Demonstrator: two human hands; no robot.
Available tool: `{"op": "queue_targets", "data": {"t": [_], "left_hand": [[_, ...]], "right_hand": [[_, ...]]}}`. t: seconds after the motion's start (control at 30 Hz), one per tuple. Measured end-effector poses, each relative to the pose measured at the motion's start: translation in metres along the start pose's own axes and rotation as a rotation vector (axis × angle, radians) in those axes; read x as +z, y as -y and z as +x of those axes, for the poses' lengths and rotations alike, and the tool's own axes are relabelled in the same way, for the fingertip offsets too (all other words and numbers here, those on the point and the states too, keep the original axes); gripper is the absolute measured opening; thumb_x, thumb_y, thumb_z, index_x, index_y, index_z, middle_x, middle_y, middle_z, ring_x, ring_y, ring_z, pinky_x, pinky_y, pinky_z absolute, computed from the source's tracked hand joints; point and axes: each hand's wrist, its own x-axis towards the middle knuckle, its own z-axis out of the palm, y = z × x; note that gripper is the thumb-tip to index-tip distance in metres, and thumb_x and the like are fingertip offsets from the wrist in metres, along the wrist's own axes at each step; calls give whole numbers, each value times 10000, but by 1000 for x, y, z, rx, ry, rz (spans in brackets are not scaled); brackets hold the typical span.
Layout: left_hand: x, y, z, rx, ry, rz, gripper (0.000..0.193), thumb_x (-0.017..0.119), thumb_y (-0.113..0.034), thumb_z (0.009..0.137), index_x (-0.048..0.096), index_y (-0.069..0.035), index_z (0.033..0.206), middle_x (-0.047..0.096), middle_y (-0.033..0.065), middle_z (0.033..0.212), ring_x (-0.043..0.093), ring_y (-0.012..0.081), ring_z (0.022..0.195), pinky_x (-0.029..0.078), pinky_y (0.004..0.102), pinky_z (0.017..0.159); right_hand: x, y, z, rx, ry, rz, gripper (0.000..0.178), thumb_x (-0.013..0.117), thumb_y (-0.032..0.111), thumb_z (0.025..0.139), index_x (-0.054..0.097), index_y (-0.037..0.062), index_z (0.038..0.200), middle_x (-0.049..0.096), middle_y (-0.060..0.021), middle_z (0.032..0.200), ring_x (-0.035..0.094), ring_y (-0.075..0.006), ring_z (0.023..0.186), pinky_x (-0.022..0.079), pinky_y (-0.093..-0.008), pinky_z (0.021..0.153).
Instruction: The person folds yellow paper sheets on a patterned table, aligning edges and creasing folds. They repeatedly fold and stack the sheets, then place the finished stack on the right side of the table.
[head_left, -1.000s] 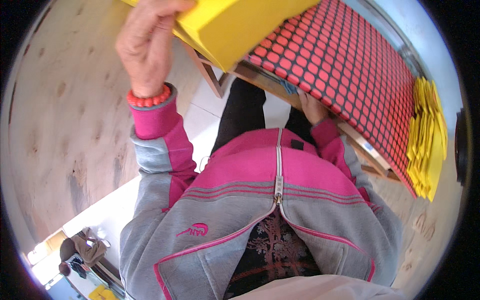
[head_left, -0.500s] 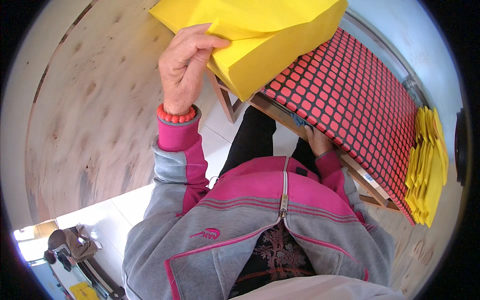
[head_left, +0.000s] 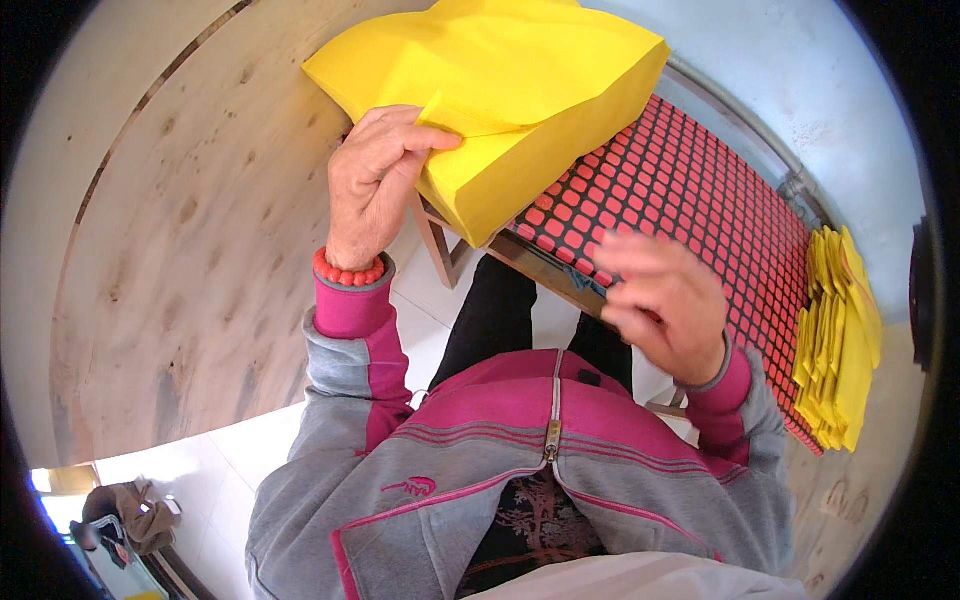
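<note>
A yellow fabric bag [head_left: 490, 70] with a broad folded side lies over the far left end of the red-and-black patterned table top [head_left: 660, 170]. My left hand [head_left: 375, 180] is closed on the near left edge of the bag, pinching a raised flap of it between thumb and fingers. My right hand [head_left: 665, 305] is in the air above the near edge of the patterned top, apart from the bag. Motion blurs its fingers, so I cannot make out whether anything is in them.
A stack of folded yellow pieces [head_left: 838, 340] hangs at the right end of the patterned top. Pale plywood [head_left: 200, 250] fills the left side. A pipe [head_left: 740, 115] runs along the wall behind. A wooden table leg [head_left: 435, 245] stands below the bag. Another person [head_left: 140, 515] is at lower left.
My right hand has come up from under the table's near edge to above the top. My left hand keeps its pinch on the bag. Both sit slightly lower in view.
</note>
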Motion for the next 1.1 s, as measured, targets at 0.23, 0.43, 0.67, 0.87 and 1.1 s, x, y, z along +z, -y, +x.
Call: {"op": "queue_targets", "data": {"t": [0.23, 0.43, 0.67, 0.87, 1.1], "left_hand": [[-22, -3, 5, -189, 198, -163, 280, 461, -28, 961, 717, 6, 1069, 673, 97, 1110, 592, 203, 1037, 440, 307, 929], [-27, 2, 8, -201, 241, -237, 312, 462, -16, 933, 722, -13, 1105, 706, 96, 1116, 617, 221, 1068, 457, 318, 964], [-24, 5, 6, -177, 224, -224, 328, 473, -19, 889, 725, -17, 1099, 705, 100, 1112, 620, 233, 1067, 453, 328, 973], [-25, 6, 4, -203, 210, -229, 292, 509, -36, 894, 728, -27, 1086, 692, 96, 1082, 627, 226, 1062, 463, 325, 961], [-19, 12, 0, -166, 132, -254, 158, 658, -51, 889, 722, -35, 1033, 692, 85, 1060, 648, 201, 1000, 492, 308, 898]], "right_hand": [[13, -27, 100, -214, 17, -84, 245, 779, 38, 792, 676, 34, 1014, 614, -198, 1389, 566, -387, 1316, 463, -423, 1062], [37, -39, 121, -249, 101, -86, 276, 771, 56, 811, 721, 51, 1083, 582, -198, 1434, 517, -358, 1373, 428, -418, 1096], [51, -54, 115, -256, 55, -117, 164, 705, 94, 892, 704, 38, 1046, 636, -217, 1312, 603, -361, 1240, 475, -412, 1014], [64, -56, 114, -170, -56, 24, 120, 687, 117, 896, 660, 27, 970, 679, -221, 1154, 652, -391, 1081, 505, -434, 912], [65, -56, 113, -152, -79, 61, 120, 692, 112, 894, 646, 16, 948, 679, -225, 1135, 660, -388, 1070, 509, -424, 900]]}}
